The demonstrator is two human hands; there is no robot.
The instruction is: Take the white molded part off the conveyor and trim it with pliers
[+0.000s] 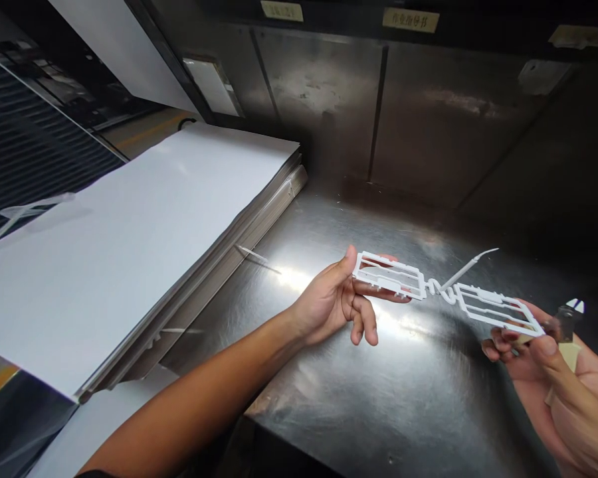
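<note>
White plastic moulding (448, 292), two flat frame pieces joined by a thin curly runner with a long sprue spike sticking up toward 1 o'clock, is held in the air just above the steel bench (339, 392), right of centre. Its left frame sits at the fingertips of the left hand (331, 302); its right frame runs down toward 4 o'clock into the right hand (553, 362).

The weak point looks to be the narrow runner in the middle: if the two hands twist or pull apart unevenly it could snap or bend, and one half could drop to the bench. The cutters (568, 318) share the right hand with the part, so that grip seems crowded and the frame could slip out.

Left arm reaches in from 7 o'clock, palm turned half up, thumb on top and forefinger under the frame in a light pinch, the other fingers loosely curled and free. Right hand enters from 4 o'clock, fingers closed around the cutter handles with the thumb pressing the frame's end

At 9 o'clock lies a stack of white sheets (129, 245)
</note>
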